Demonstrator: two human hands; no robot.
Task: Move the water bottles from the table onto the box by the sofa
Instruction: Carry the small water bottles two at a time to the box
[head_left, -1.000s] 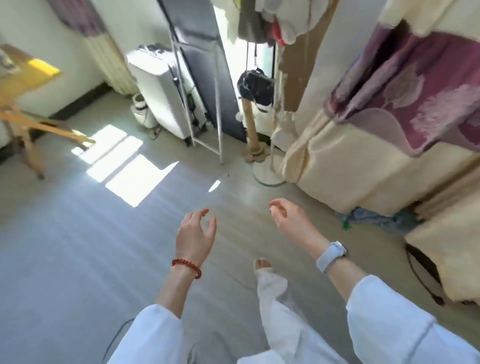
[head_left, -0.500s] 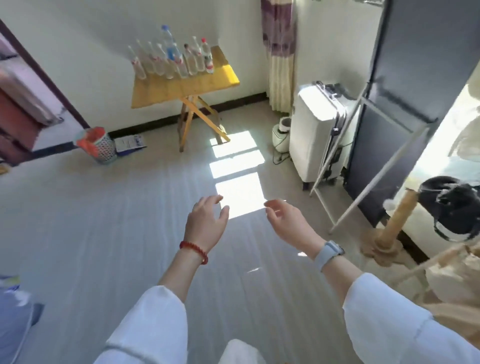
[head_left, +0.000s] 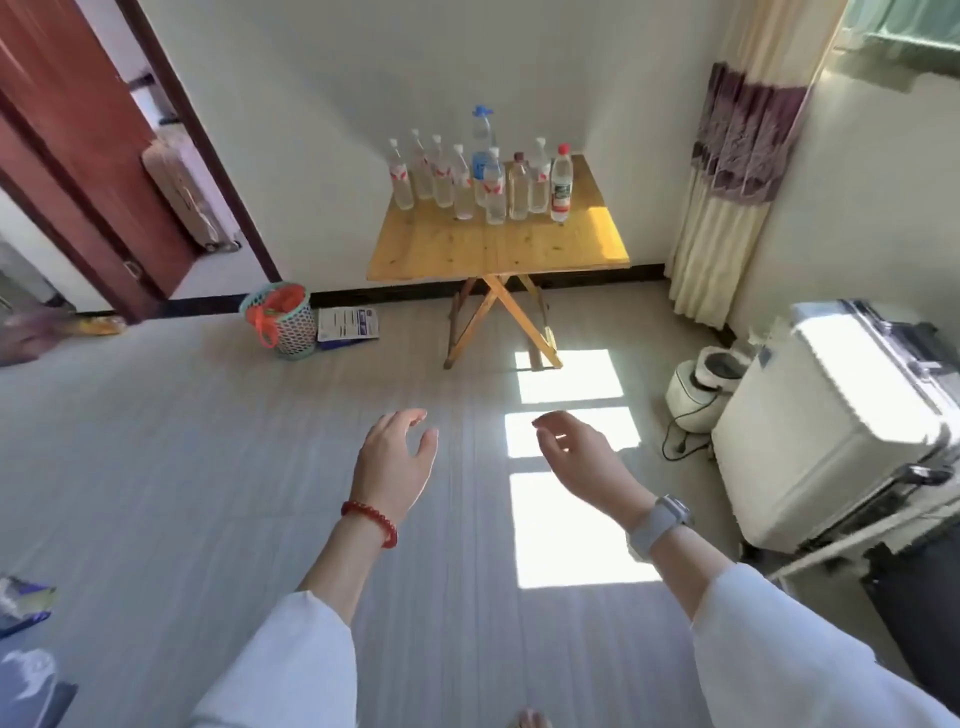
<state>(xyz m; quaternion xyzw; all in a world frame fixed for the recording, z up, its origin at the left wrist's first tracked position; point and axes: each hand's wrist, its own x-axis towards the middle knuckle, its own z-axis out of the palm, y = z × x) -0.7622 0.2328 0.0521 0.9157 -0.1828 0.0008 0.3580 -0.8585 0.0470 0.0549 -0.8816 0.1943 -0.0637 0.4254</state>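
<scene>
The water bottles (head_left: 480, 179) stand crowded at the back of the wooden surface (head_left: 498, 244). Left hand (head_left: 392, 462) and right hand (head_left: 582, 460) hang empty, fingers loosely spread. Grabbing one risks toppling its neighbours.

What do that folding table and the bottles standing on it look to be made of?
The table looks like pale wood, smooth and perhaps varnished: plank seams and grain show, and sunlight gleams on one corner. The bottles seem to be clear plastic with paper or film labels and mostly white caps; they are see-through.
</scene>
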